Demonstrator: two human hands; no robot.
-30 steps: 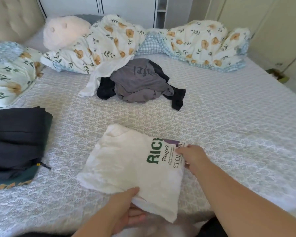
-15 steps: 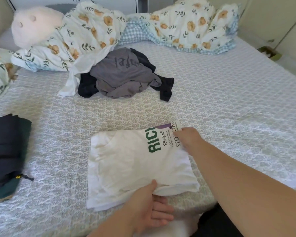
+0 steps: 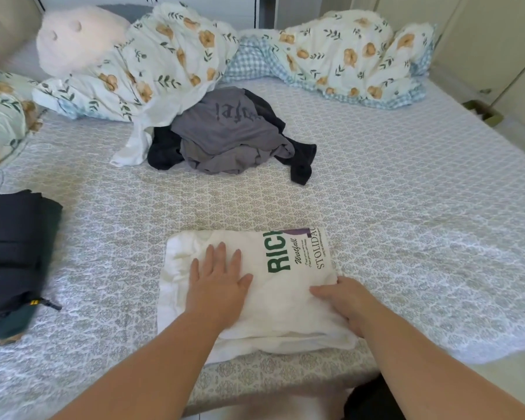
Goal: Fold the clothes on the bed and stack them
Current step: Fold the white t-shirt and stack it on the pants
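Flat and open on the folded white T-shirt (image 3: 249,286): left hand (image 3: 217,286), fingers straight and spread, pressing the shirt's left half. Resting on the shirt's right edge: right hand (image 3: 343,301), fingers loosely bent over the cloth; whether pinching it or merely lying on it, cannot tell.

Beneath the shirt: bed (image 3: 406,207) with a grey patterned cover, shirt lying near its front edge. Beyond the shirt, along the far side: floral duvet (image 3: 346,59), bunched, with a pale plush toy (image 3: 79,40) at its left end. Left of the shirt, well apart: stack of folded dark clothes (image 3: 12,253). Between shirt and duvet: unfolded pile, grey garment (image 3: 228,131) on top, black garment (image 3: 300,159) trailing toward the right, white cloth (image 3: 134,147) just to the left. On the shirt itself: green print reading "RIC", partly folded under.
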